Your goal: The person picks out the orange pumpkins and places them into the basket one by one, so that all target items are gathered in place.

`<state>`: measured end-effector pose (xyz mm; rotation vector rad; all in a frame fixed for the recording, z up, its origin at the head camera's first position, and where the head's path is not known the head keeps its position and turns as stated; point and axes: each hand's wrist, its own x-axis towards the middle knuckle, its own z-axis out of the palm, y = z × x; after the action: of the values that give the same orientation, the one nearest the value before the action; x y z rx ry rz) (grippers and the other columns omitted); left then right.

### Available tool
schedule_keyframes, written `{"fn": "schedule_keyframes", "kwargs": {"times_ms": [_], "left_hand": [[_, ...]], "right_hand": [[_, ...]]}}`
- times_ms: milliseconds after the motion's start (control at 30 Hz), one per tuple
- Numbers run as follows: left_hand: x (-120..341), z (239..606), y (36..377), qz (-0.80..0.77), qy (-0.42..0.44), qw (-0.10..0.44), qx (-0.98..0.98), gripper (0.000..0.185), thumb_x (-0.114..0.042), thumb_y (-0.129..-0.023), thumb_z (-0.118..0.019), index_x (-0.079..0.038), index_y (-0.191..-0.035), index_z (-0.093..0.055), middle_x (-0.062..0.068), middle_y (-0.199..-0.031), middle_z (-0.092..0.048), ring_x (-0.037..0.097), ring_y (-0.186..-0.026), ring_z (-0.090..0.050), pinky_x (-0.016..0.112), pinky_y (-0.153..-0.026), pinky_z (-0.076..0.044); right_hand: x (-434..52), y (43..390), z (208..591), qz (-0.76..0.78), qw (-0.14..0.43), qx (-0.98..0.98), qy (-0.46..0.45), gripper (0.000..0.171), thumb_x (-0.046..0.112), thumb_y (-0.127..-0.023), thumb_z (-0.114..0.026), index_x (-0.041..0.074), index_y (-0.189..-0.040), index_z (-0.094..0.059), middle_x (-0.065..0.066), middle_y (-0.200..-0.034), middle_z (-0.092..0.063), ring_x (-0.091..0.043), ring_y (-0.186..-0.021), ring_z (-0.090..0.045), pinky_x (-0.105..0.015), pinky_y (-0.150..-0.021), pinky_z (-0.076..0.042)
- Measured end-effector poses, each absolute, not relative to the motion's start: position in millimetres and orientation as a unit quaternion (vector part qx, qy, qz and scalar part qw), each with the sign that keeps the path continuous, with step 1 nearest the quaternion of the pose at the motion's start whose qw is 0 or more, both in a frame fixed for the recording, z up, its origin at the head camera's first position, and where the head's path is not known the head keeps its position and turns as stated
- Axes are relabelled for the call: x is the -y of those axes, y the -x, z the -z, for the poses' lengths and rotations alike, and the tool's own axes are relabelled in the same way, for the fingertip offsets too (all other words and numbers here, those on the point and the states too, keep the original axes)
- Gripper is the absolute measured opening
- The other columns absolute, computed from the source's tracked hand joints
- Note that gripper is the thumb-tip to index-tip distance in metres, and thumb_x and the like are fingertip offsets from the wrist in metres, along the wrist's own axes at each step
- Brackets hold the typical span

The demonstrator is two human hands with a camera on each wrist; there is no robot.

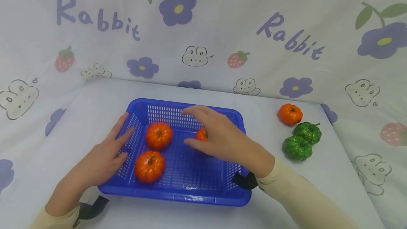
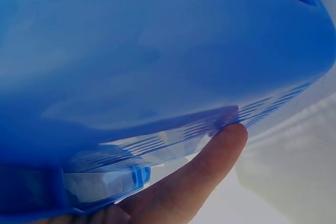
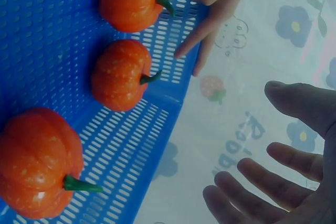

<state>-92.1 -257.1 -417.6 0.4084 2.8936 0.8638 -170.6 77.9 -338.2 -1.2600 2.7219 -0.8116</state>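
A blue plastic basket with slotted walls holds 3 orange toy pumpkins. Two of them, the upper pumpkin and the lower pumpkin, sit in its left half. The third pumpkin is partly hidden under my right hand. That hand hovers over the basket, thumb and fingers spread wide, and holds nothing; a gap shows between it and the pumpkins in the right wrist view. My left hand rests at the basket's left rim, its extended fingers straddling the edge. In the left wrist view a finger touches the outer wall.
To the right of the basket, on the white table, lie an orange pumpkin and two green pumpkins, one behind and one in front. A patterned cloth hangs behind the table.
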Motion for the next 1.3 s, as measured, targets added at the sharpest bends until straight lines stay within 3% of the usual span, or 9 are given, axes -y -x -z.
{"fn": "schedule_keyframes", "kwargs": {"times_ms": [333,733,1300], "left_hand": [[258.3,417.4,91.4,-0.283,-0.131,0.05,-0.949,0.067,-0.007,-0.104,-0.058,0.004,-0.166,-0.035,0.01,-0.182,0.012,0.056,-0.133,-0.059,0.066,-0.104,-0.052],[257.9,417.8,90.8,-0.285,-0.127,0.053,-0.949,0.069,-0.007,-0.104,-0.059,0.003,-0.167,-0.034,0.009,-0.182,0.013,0.058,-0.141,-0.05,0.067,-0.106,-0.049],[257.4,418.7,90.8,-0.286,-0.126,0.051,-0.949,0.068,-0.007,-0.104,-0.058,0.004,-0.167,-0.034,0.01,-0.182,0.012,0.057,-0.141,-0.05,0.066,-0.106,-0.049]], "right_hand": [[-82.5,174.1,338.0,0.27,0.002,-0.873,0.405,0.065,0.029,-0.095,-0.087,0.017,-0.152,-0.057,-0.001,-0.152,-0.06,-0.02,-0.138,-0.058,-0.045,-0.112,-0.053],[-93.7,177.5,341.3,0.278,0.001,-0.878,0.391,0.065,0.029,-0.096,-0.086,0.019,-0.153,-0.057,-0.002,-0.154,-0.059,-0.022,-0.139,-0.058,-0.047,-0.112,-0.053],[-115.6,182.6,339.6,0.285,-0.027,-0.88,0.378,0.066,0.029,-0.096,-0.086,0.014,-0.153,-0.057,-0.002,-0.153,-0.06,-0.022,-0.142,-0.056,-0.049,-0.115,-0.05]]}}
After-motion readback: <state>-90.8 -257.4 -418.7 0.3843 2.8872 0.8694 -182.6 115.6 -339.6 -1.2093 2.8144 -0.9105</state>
